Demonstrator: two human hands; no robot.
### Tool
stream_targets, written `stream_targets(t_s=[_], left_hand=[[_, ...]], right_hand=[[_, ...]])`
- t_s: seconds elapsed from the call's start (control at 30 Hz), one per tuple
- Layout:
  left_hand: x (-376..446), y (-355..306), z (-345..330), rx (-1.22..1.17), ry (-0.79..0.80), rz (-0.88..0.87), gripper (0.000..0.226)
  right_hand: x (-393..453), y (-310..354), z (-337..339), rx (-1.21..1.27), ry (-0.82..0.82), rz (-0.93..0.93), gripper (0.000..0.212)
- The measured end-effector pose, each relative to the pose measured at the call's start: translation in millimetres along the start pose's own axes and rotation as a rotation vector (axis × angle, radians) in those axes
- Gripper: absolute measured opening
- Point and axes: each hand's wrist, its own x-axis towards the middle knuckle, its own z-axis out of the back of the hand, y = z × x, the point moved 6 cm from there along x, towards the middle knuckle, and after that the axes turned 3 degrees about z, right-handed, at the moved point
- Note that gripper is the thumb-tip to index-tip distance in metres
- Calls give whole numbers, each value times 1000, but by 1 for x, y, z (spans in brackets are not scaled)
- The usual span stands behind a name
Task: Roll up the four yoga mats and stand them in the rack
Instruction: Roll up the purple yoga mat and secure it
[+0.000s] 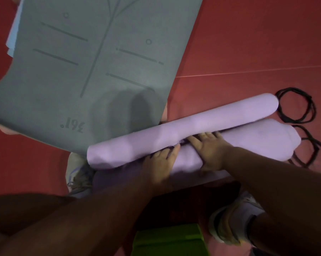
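Purple mat lies on the red floor, running diagonally lower-left to upper-right, right in front of the person. It shows as two parallel lobes with a crease between them; can't tell if that's one roll with a loose flap or a fold. Both hands sit on the nearer lobe, about mid-length.

Left hand: fingers fairly straight, flat on the mat, tips reaching into the crease. Pressing, not gripping.

Right hand: palm down, fingers spread and extended, tips at the crease, just beside the left hand. Also pressing, no wrap around the mat.

Grey mat lies unrolled, flat, beyond the purple one, its near edge touching or tucked under the far lobe. Black loop straps on the floor just off the purple mat's right end.
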Motion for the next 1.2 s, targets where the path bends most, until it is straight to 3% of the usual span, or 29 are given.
stream_targets(t_s=[0.07, 0.17, 0.27, 0.43, 0.6, 0.7, 0.77, 0.87, 1.0, 1.07, 1.13, 1.2], left_hand=[[15, 13, 6, 60, 112, -6, 119], [35, 31, 21, -136, 393, 23, 139], [27, 33, 23, -204, 493, 20, 131], [12, 23, 6, -228, 508, 72, 121], [23, 19, 28, -123, 364, -94, 125], [14, 15, 18, -64, 423, -88, 122], [9, 5, 11, 24, 366, -89, 124], [9, -13, 7, 233, 121, -59, 123], [0, -16, -3, 261, 106, 86, 133], [2, -17, -1, 229, 36, 77, 110], [14, -12, 2, 104, 156, 68, 103], [27, -4, 11, -29, 342, 74, 115]], right_hand=[[-4, -3, 5, -16, -10, -13, 139], [-7, 6, 9, -63, -55, 9, 145], [-9, 25, 2, -118, -10, 26, 145], [-1, 35, 6, -165, 43, 24, 138], [2, 30, 15, -112, 131, 22, 111], [-1, 26, 12, -67, 133, 6, 93], [0, 20, 14, -30, 145, -16, 97], [2, 9, 11, 45, 184, -49, 98], [-4, 7, 7, 167, 162, -48, 106], [-9, 9, 6, 209, 151, -35, 114], [-11, 3, 12, 233, 94, -45, 118], [-15, -3, 21, 194, 11, -81, 109]])
